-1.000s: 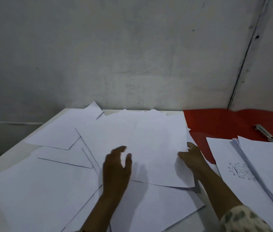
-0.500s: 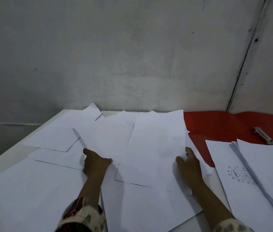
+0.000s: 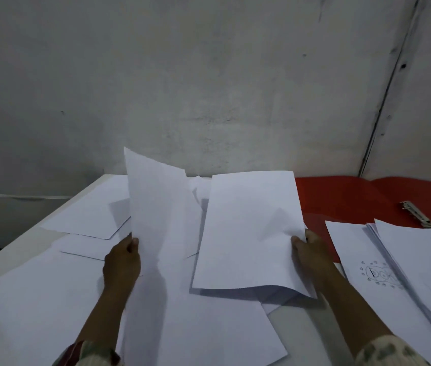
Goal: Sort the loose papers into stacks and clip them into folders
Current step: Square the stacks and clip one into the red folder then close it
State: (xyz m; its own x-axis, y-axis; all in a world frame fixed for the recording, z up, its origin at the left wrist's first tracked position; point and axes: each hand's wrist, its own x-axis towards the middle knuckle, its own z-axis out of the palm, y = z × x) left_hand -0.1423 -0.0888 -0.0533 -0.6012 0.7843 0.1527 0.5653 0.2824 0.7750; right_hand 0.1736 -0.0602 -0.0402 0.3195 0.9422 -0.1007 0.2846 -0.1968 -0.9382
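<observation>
My left hand point(image 3: 122, 262) pinches the left edge of a white sheet point(image 3: 161, 212) that stands lifted off the table, its top corner raised toward the wall. My right hand point(image 3: 310, 256) grips the right edge of a thin stack of white sheets point(image 3: 248, 231), held slightly above the table. More loose white sheets point(image 3: 37, 307) lie scattered flat beneath and to the left. An open red folder point(image 3: 346, 202) lies at the back right with a metal clip point(image 3: 416, 213) on it.
A white table point(image 3: 5, 257) carries everything, and its left edge runs diagonally at the left. A pile of papers point(image 3: 420, 265) lies at the right, one sheet showing a small drawing point(image 3: 379, 274). A grey wall rises close behind the table.
My left hand has taken hold of a sheet and lifted it upright. My right hand has raised its stack off the table, and the view has shifted closer.
</observation>
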